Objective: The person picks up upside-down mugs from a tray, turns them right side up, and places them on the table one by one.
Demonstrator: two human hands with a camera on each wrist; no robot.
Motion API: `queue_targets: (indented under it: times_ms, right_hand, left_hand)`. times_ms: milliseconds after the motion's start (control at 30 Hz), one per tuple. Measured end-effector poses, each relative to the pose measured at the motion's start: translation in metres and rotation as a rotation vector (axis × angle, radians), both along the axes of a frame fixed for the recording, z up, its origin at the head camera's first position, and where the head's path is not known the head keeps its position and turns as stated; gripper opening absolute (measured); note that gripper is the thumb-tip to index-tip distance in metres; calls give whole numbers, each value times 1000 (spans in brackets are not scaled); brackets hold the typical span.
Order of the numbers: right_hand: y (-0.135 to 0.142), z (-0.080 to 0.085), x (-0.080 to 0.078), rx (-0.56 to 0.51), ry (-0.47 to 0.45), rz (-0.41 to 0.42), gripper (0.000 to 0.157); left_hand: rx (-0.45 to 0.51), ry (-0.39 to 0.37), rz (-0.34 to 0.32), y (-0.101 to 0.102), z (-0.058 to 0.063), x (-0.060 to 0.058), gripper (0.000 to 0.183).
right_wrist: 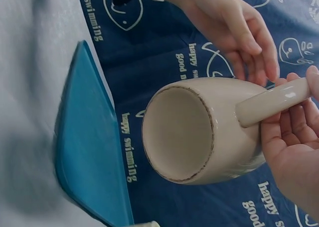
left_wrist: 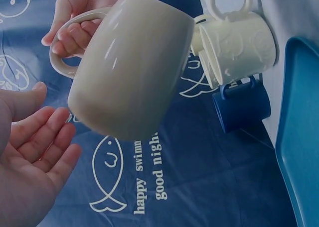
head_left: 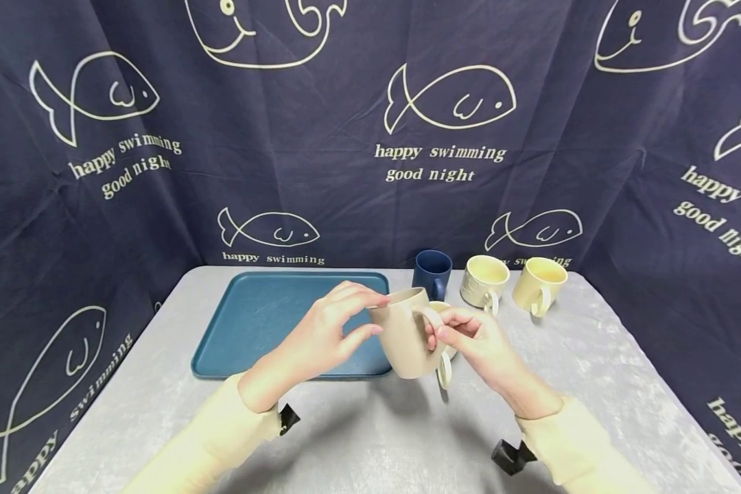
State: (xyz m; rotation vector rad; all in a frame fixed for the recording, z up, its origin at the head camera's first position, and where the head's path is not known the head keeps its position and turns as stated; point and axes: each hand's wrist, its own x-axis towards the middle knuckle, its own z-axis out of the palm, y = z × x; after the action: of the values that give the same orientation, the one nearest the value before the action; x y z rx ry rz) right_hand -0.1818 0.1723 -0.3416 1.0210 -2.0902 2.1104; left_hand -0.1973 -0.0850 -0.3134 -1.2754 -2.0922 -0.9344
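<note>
A beige mug (head_left: pixel 404 346) is held tilted above the table. My right hand (head_left: pixel 478 343) grips it by the handle, thumb and fingers around the loop. On its other side is my left hand (head_left: pixel 324 328), fingers extended and fingertips close to the mug near its rim. The left wrist view shows the left palm (left_wrist: pixel 30 174) with nothing in it. One round end of the mug (right_wrist: pixel 179 132), edged with a thin brown line, faces the right wrist camera. Behind the beige mug stands a cream mug, mostly hidden, with its handle (head_left: pixel 444 372) showing.
A blue rectangular tray (head_left: pixel 284 315) lies on the left of the grey table (head_left: pixel 346 429). Along the back right stand a dark blue mug (head_left: pixel 431 269), an embossed cream mug (head_left: pixel 477 291) and a pale yellow mug (head_left: pixel 531 291). Printed fabric (head_left: pixel 321 137) surrounds the table's back and sides.
</note>
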Motion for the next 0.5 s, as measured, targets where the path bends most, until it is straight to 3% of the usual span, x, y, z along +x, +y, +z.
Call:
queue_targets:
  times_ms: [133, 500]
  right_hand:
    - [8, 1, -2, -46, 21, -11, 25]
    - [32, 2, -7, -316, 83, -1, 25]
  left_hand:
    - [1, -18, 30, -5, -1, 2, 34]
    - [8, -55, 98, -21, -8, 3, 33]
